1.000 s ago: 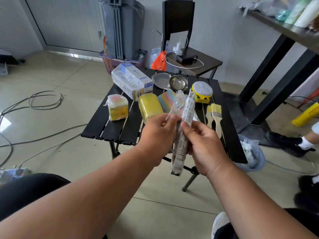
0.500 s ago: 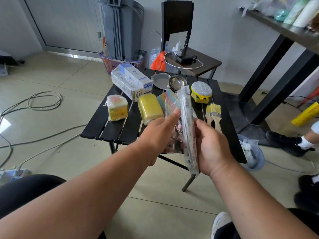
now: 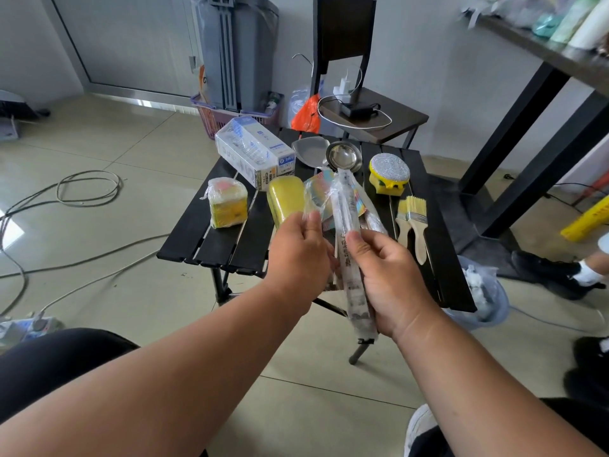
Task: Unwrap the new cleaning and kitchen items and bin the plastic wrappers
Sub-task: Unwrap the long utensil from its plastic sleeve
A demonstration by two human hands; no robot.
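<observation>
Above the near edge of the black slatted table (image 3: 211, 239), both hands hold a long narrow item in clear printed plastic (image 3: 346, 222). My right hand (image 3: 392, 278) grips its lower half, thumb on the front. My left hand (image 3: 300, 252) pinches a loose clear flap of wrapper at the upper left. On the table lie a wrapped yellow sponge pack (image 3: 228, 202), a yellow sponge (image 3: 285, 199), a wrapped white box (image 3: 253, 151), a metal spatula (image 3: 309, 151), a ladle (image 3: 344, 158), a yellow scrubber (image 3: 389, 173) and two brushes (image 3: 412, 222).
A plastic-lined bin (image 3: 481, 291) holding crumpled wrappers stands on the floor right of the table. Behind the table is a chair (image 3: 359, 103) with a charger. Cables (image 3: 85, 189) trail over the floor at left. Another person's feet (image 3: 560, 272) are at right.
The wrapped item has swung back to nearly upright in my right hand. My left hand moved up and left, pulling a flap of clear wrapper away from it.
</observation>
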